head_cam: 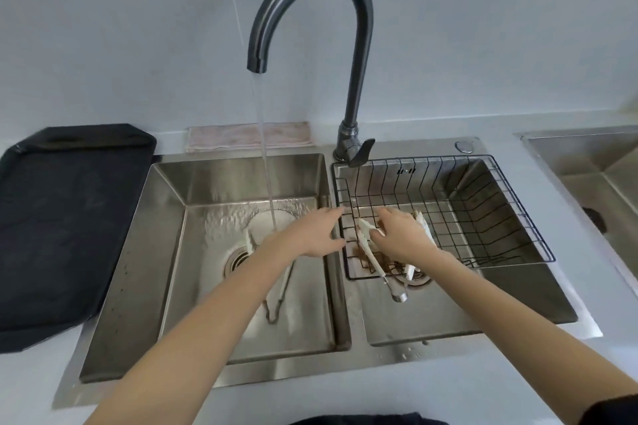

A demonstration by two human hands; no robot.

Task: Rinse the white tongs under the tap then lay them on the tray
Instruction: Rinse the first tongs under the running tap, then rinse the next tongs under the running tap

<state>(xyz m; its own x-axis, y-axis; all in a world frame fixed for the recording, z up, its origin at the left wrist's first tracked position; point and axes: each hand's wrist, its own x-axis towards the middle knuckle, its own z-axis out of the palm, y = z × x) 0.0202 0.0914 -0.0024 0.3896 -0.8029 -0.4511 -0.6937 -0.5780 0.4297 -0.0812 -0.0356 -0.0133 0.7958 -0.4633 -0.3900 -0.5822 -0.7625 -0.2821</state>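
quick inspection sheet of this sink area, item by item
surface: grey counter, steel double sink
job's things: white tongs in wire basket in right basin; tap running into left basin; black tray on the left, nothing on it
clutter: second tongs in left basin; pink cloth behind sink
grippers: right hand on white tongs; left hand open, empty, over the divider
cables: nothing seen
surroundings: pale wall, another sink at right

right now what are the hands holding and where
Right hand grips the white tongs near their white tip end; the left hand holds nothing.
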